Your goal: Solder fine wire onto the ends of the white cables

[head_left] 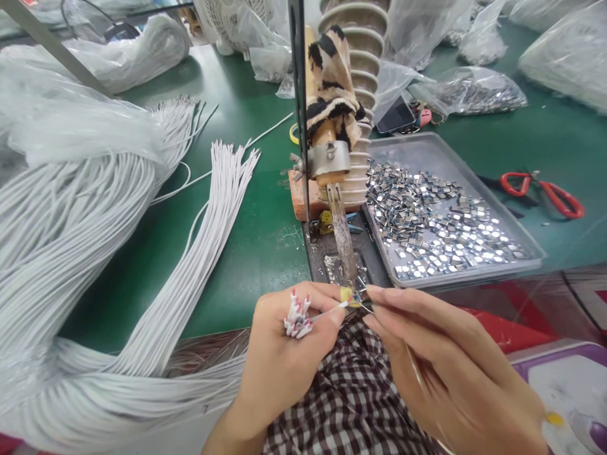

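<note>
My left hand [289,354] is closed around a bunch of white cables [298,316] whose ends show red wire tips. Between its thumb and finger one cable end [339,306] points right, at the soldering iron tip [349,278]. My right hand [441,354] is closed on thin metal prongs that look like tweezers [365,308]. They meet the cable end just below the iron, by a small yellow piece [347,294]. Whatever small part sits between the prongs is too small to make out. The iron's handle [327,136] is wrapped in spotted cloth and clamped upright.
A clear tray [455,278] of small metal connectors stands to the right, with red-handled cutters [562,199] beyond it. Cable bundles [190,272] cover the left. A ribbed hose [355,25] rises behind the iron. Plastic bags [478,88] and a phone [396,117] lie farther back.
</note>
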Action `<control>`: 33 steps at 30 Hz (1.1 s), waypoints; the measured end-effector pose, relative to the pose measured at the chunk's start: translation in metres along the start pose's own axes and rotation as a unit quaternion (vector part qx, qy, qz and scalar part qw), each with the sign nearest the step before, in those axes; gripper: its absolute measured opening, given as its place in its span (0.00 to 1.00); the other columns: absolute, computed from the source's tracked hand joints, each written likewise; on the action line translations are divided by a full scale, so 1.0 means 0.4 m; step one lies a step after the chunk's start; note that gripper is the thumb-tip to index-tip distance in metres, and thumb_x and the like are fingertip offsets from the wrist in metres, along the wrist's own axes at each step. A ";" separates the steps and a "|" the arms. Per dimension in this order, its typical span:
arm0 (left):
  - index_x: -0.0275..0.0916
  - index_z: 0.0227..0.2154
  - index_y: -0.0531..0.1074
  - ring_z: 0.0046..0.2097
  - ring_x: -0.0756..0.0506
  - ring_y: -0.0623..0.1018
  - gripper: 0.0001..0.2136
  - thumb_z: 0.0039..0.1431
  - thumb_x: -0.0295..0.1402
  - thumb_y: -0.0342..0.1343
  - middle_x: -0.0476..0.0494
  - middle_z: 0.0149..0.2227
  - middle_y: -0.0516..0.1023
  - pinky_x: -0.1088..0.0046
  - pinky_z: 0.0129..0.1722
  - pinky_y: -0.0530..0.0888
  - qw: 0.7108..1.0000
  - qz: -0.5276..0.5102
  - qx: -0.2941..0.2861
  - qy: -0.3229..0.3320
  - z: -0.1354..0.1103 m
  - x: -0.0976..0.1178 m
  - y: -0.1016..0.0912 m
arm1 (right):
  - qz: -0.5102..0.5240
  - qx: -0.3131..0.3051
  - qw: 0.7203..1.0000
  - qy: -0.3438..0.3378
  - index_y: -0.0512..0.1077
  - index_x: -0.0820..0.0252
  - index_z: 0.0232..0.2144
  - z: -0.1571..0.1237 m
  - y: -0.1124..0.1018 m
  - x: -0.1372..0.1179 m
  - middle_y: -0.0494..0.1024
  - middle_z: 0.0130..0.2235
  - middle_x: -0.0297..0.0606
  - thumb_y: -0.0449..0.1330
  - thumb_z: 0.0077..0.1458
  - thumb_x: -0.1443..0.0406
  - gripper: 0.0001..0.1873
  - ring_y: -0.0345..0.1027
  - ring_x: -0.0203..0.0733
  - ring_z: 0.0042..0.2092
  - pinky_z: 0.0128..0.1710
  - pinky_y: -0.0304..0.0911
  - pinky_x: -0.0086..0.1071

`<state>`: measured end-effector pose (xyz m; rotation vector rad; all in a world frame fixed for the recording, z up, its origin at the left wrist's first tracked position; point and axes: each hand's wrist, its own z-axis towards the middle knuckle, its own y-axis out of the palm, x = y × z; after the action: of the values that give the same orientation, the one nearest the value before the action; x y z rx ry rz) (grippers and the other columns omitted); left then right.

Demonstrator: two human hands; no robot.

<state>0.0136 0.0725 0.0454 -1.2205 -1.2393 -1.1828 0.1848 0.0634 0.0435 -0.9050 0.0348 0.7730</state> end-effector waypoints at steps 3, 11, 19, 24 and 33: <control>0.40 0.23 0.77 0.34 0.50 0.83 0.09 0.54 0.21 0.59 0.51 0.34 0.87 0.79 0.34 0.76 1.000 -0.004 -0.009 -0.024 0.008 0.002 -0.005 | 0.018 0.020 1.000 0.013 0.76 0.63 0.43 -0.007 0.009 0.002 0.83 0.44 0.40 0.64 0.58 0.75 0.11 0.79 0.36 0.44 0.55 0.73 0.23; 0.41 0.19 0.77 0.33 0.46 0.82 0.08 0.51 0.24 0.61 0.50 0.32 0.86 0.73 0.33 0.76 0.995 -0.051 0.001 -0.083 0.038 -0.003 -0.013 | 0.073 0.103 0.992 0.028 0.78 0.58 0.42 -0.001 0.056 0.010 0.83 0.45 0.38 0.66 0.55 0.75 0.13 0.80 0.38 0.41 0.47 0.79 0.31; 0.41 0.20 0.77 0.35 0.42 0.83 0.07 0.51 0.26 0.61 0.45 0.33 0.86 0.70 0.33 0.78 0.995 -0.055 -0.006 -0.086 0.028 -0.006 -0.013 | 0.066 0.085 0.993 0.043 0.77 0.59 0.43 -0.009 0.043 0.000 0.83 0.45 0.38 0.67 0.52 0.76 0.15 0.80 0.39 0.42 0.49 0.78 0.31; 0.40 0.20 0.76 0.33 0.43 0.83 0.07 0.51 0.26 0.60 0.44 0.34 0.87 0.70 0.31 0.77 0.994 -0.063 -0.017 -0.092 0.025 -0.014 -0.010 | 0.071 0.082 0.993 0.041 0.77 0.59 0.43 -0.016 0.041 0.001 0.83 0.45 0.37 0.67 0.53 0.75 0.14 0.80 0.37 0.41 0.50 0.77 0.27; 0.40 0.20 0.75 0.36 0.42 0.84 0.08 0.52 0.26 0.59 0.43 0.34 0.87 0.67 0.37 0.78 0.997 -0.026 -0.013 -0.077 0.015 -0.012 -0.005 | 0.117 0.106 0.986 0.051 0.75 0.53 0.47 -0.035 0.063 0.025 0.83 0.40 0.37 0.63 0.55 0.75 0.19 0.79 0.42 0.37 0.38 0.78 0.36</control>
<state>0.0115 0.0784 0.0403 -1.3261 -1.3798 -1.1636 0.1806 0.0686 0.0136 -0.7450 0.3134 0.9208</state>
